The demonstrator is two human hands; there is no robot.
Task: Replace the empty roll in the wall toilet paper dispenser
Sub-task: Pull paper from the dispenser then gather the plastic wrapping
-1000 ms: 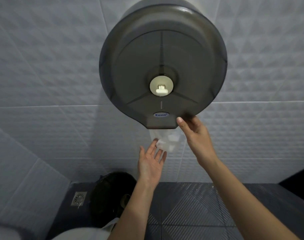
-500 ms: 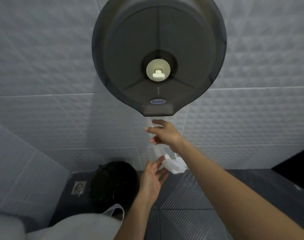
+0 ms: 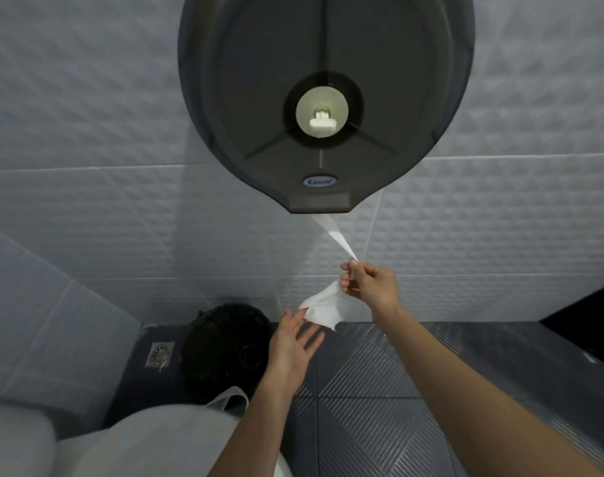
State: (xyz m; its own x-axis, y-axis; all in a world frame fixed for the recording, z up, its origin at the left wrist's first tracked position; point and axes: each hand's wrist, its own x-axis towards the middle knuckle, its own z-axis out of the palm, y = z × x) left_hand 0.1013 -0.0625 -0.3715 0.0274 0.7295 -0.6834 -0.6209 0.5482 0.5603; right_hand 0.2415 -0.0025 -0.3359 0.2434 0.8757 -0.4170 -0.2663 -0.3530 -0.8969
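A round dark grey dispenser hangs closed on the tiled wall, with a cream lock knob at its centre. A thin white paper strip runs taut from its bottom slot down to my right hand, which pinches it. Below that pinch the strip ends in a crumpled wad. My left hand is flat and palm up under the wad, its fingertips touching the paper.
A black bin stands on the dark ribbed floor against the wall, below and left of my hands. A metal floor drain lies left of it. A white plastic bag hangs on my left forearm. A toilet edge shows bottom left.
My right hand went from the dispenser's slot down and to the right, drawing the paper out into a longer strip. My left hand sank lower and stayed under the loose end.
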